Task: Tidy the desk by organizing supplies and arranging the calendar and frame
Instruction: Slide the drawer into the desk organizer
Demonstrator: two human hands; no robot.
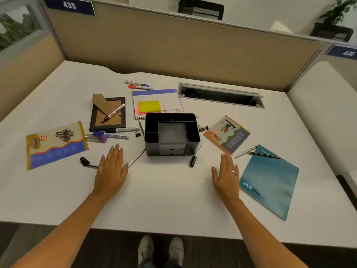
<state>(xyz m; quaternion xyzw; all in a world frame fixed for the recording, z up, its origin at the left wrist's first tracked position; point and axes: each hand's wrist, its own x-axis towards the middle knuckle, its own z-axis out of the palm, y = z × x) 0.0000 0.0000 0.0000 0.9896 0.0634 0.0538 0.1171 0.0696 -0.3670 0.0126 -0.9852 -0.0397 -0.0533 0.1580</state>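
A black desk organizer (172,147) with empty compartments stands mid-desk. Behind it lies a flat calendar (173,97) with a yellow sticky-note pad (149,106) on it. To its left a picture frame (92,122) lies face down with a marker (114,113) across its back. More markers (123,129) and a binder clip (138,134) lie near the frame. A black marker (194,157) rests at the organizer's right front. My left hand (112,171) and my right hand (226,175) lie flat on the desk, both holding nothing.
Two patterned notebooks lie at left (56,144) and right (228,136). A teal notebook (270,180) with a pencil (264,155) on it sits at the right. Two markers (139,85) lie at the back. A cable slot (222,95) opens in the desk. Partition walls surround the desk.
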